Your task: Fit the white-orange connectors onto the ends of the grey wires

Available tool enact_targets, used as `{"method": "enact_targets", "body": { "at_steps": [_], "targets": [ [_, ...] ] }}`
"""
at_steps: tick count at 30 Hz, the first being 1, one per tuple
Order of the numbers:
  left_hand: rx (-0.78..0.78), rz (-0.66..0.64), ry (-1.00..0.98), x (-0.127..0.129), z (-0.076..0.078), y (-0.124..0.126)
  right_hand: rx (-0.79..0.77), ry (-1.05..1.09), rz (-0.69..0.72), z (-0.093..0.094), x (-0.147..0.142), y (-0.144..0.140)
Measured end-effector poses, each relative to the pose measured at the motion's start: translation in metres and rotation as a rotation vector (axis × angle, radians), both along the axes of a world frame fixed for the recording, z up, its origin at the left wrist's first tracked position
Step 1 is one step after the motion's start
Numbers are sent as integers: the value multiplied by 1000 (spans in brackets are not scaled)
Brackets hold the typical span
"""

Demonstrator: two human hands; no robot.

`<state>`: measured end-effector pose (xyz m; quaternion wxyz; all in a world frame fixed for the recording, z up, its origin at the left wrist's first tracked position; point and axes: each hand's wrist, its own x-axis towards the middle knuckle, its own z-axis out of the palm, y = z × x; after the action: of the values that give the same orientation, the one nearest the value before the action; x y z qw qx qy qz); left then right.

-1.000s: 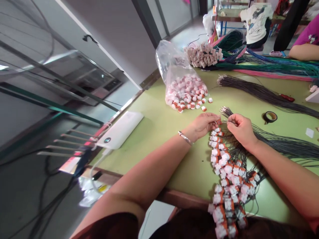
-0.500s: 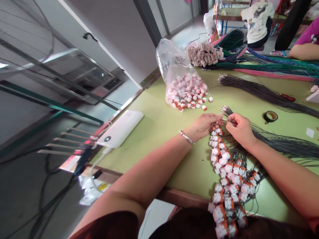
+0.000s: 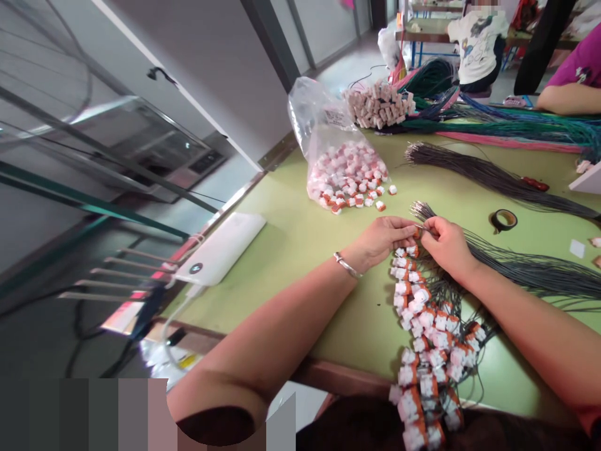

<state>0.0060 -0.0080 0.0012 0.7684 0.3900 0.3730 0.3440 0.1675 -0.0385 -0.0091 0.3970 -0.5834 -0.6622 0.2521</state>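
Between the thumb and fingertips of my left hand [image 3: 381, 240] is a small orange-and-white connector [image 3: 417, 232], mostly covered by the fingers. My right hand [image 3: 447, 248] pinches a dark wire close to its metal end, right against the connector; whether the tip sits inside it I cannot tell. Just beyond the right hand, bare metal terminals [image 3: 419, 209] stick out of a bundle of dark wires [image 3: 521, 268], which runs under my right forearm. Below both hands, a long cluster of white-and-orange connectors [image 3: 425, 321] on dark wires trails over the table edge towards my lap.
A clear plastic bag [image 3: 323, 125] spills loose connectors [image 3: 359, 200] onto the green table [image 3: 282, 269]. Black tape [image 3: 504, 219], a second wire bundle [image 3: 469, 168] and coloured cables [image 3: 511, 128] lie to the right. A white device [image 3: 220, 247] sits at the left edge. Other people sit beyond.
My two hands have come closer together, and the wire end in the right fingers has moved up to the connector. The whole view has shifted slightly.
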Motion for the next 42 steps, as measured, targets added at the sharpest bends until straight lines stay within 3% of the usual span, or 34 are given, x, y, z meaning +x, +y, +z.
{"method": "enact_targets", "body": {
  "at_steps": [8, 19, 24, 27, 30, 32, 34, 36, 39, 42],
  "targets": [
    [-1, 9, -41, 2, 0, -1, -84, 178, 3, 4, 2, 0],
    [57, -9, 8, 4, -1, 0, -128, 122, -5, 5, -1, 0],
    [122, -70, 43, 2, 1, -3, -137, 230, 4, 9, 2, 0],
    [280, -241, 183, -6, 11, -5, -205, 432, -81, 12, 5, 2],
    [623, -497, 330, -17, 22, -1, -249, 579, -133, 12, 6, 4],
    [871, -379, 481, -26, 23, 9, -244, 610, -102, 12, 5, 4],
    [1045, 24, 717, -35, 15, 24, -241, 636, -78, 11, 4, 4],
    [1190, 156, 894, -44, 4, 40, -252, 652, -63, 11, 3, 3],
    [1316, 73, 1060, -51, -10, 55, -245, 627, -60, 11, 2, 2],
    [1325, 31, 1114, -47, -14, 56, -219, 539, -72, 11, 2, 1]
  ]
}}
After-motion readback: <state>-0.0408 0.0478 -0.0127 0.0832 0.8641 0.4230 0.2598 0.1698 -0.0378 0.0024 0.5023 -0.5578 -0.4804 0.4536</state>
